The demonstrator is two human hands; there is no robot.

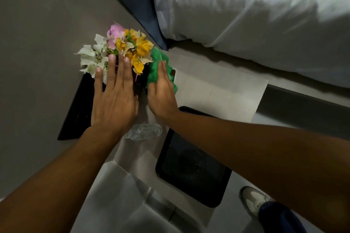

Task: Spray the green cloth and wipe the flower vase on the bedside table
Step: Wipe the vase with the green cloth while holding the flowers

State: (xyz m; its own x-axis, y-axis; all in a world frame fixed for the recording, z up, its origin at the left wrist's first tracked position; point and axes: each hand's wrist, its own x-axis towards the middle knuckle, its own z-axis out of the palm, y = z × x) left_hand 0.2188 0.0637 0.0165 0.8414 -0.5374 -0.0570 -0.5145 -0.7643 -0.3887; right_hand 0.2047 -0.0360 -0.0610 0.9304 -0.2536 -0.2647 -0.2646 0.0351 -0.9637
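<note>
A bunch of white, pink and yellow flowers (121, 49) fills the vase (136, 77), whose dark body shows only as a sliver between my hands. My left hand (113, 96) lies flat over the near side of the flowers and vase, fingers spread. My right hand (162, 92) presses the green cloth (157, 62) against the vase's right side. A clear plastic bottle (144, 131) lies on its side just below my wrists on the white bedside table (217, 89).
A black tray (75, 111) sits under the vase at the left. A second black tray (191, 172) lies at the table's near right. The bed with a white pillow (246, 11) is at the right. My shoe (255, 200) shows on the floor.
</note>
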